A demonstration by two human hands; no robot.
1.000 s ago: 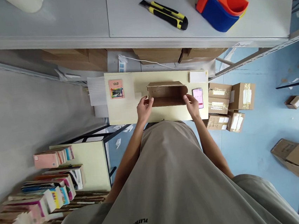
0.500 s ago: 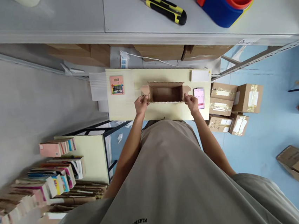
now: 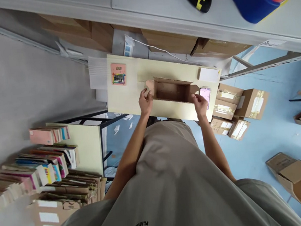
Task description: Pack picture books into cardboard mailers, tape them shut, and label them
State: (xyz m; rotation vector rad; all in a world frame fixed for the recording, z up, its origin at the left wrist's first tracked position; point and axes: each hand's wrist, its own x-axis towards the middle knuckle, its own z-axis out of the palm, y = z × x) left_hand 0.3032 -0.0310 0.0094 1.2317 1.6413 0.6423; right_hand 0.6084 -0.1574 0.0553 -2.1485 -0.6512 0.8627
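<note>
Cardboard box, mouth up, between both hands. Left hand: fingers pinched on left end flap. Right hand: fingertips at right end flap; cannot tell if clamped or merely touching. Box sits at the counter; phone just beside right hand, pink book farther left. Judged step: spreading end flaps. Next move likely calls for steady, even outward pressure.
</note>
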